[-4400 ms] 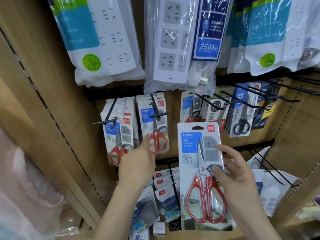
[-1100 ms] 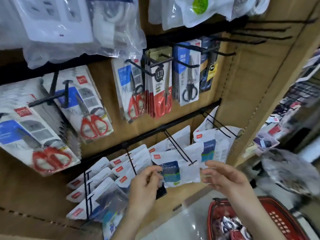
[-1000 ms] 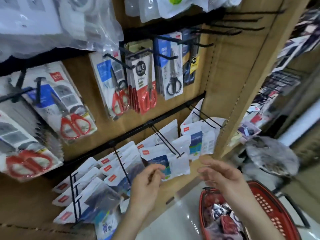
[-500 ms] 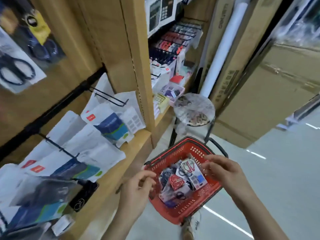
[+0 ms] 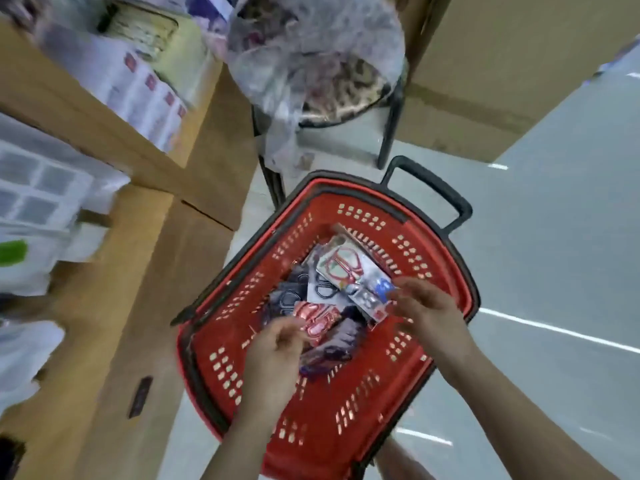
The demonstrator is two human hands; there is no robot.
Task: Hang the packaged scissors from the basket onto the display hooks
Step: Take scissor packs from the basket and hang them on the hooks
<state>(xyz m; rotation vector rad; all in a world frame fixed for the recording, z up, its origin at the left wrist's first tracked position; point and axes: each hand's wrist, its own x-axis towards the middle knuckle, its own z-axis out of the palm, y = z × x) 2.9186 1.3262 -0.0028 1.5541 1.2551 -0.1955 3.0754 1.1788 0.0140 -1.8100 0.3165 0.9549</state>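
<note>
A red basket (image 5: 349,410) stands on the floor below me with several packaged scissors heaped in it. On top lies a white card with red-handled scissors (image 5: 344,268). A black-handled pair (image 5: 323,289) and a red package (image 5: 317,318) lie beneath it. My right hand (image 5: 427,315) is over the basket's right side, fingers spread, fingertips at the near end of the top package. My left hand (image 5: 273,351) hovers over the heap with loosely curled fingers and holds nothing. The display hooks are out of view.
A wooden shelf unit (image 5: 114,289) with white packaged goods runs along the left. A black-legged stool (image 5: 346,84) covered with clear plastic stands just behind the basket. Big cardboard boxes (image 5: 502,64) stand at the back right. Grey floor (image 5: 554,271) lies to the right.
My view has swung from the hook wall down to the basket. Both hands, empty, have come down over it, and my right hand has reached the top scissors package.
</note>
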